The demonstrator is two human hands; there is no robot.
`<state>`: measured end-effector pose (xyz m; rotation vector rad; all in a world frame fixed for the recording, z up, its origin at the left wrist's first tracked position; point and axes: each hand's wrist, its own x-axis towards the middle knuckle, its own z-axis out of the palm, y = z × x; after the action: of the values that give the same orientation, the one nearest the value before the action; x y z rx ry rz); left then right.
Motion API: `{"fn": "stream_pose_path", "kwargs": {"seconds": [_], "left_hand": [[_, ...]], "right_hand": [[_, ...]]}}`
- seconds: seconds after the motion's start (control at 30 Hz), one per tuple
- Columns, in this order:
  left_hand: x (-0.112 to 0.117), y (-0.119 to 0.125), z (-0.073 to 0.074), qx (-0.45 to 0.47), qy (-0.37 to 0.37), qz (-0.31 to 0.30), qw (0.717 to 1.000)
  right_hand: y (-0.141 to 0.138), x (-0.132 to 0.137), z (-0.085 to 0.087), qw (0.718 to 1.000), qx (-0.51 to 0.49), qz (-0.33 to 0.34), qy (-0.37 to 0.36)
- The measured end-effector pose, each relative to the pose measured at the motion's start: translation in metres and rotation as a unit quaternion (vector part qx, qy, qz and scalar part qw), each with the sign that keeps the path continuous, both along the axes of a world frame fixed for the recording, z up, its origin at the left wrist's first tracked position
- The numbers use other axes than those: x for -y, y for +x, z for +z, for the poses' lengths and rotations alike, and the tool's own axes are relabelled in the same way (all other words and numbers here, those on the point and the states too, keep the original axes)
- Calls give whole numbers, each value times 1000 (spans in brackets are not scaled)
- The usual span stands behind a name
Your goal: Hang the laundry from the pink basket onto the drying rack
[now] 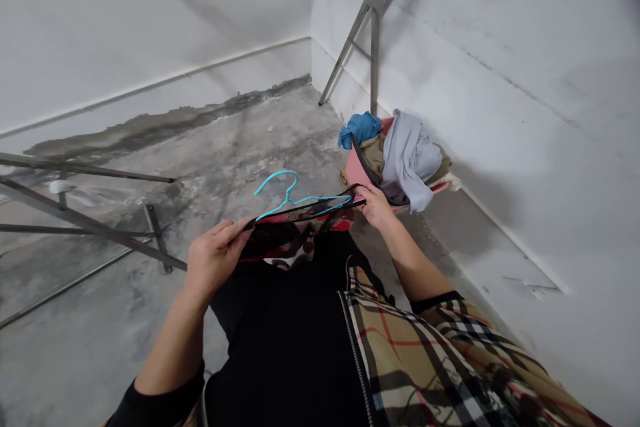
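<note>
Gripping garment [295, 230] edge taut with left hand [215, 255] and right hand [376, 205]; best keeping opening stretched while feeding hanger [295, 199] through evenly.

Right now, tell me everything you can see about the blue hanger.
The blue hanger is thin, light blue, and looks like coated wire or plastic, with a curved hook pointing up and left. It lies roughly level along the top edge of a dark red-patterned garment. The left hand grips the garment's left end; the right hand pinches the hanger's right end and the cloth together.
</note>
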<state>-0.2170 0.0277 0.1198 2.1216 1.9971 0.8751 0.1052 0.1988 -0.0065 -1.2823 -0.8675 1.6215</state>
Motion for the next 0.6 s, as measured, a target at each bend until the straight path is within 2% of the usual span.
{"fn": "stream_pose_path", "kwargs": {"seconds": [0.17, 0.23, 0.3, 0.37, 0.47, 0.53, 0.6], "left_hand": [[-2, -1, -14, -16, 15, 35, 999], [-4, -2, -14, -5, 33, 54, 998], [-6, -3, -11, 23, 42, 60, 997], [-8, -5, -5, 53, 47, 56, 996], [-11, -8, 6, 84, 53, 35, 994], [-13, -12, 13, 98, 58, 20, 993], [-14, -16, 21, 109, 65, 14, 992]], "right_hand": [[0, 3, 21, 996, 42, 41, 66], [1, 6, 34, 991, 59, 81, 94], [2, 7, 48, 972, 112, 120, 167], [2, 6, 63, 924, 202, 133, 295], [1, 2, 86, 823, 297, 112, 471], [-1, -2, 101, 790, 297, 124, 522], [-3, -3, 117, 784, 270, 170, 533]]}}
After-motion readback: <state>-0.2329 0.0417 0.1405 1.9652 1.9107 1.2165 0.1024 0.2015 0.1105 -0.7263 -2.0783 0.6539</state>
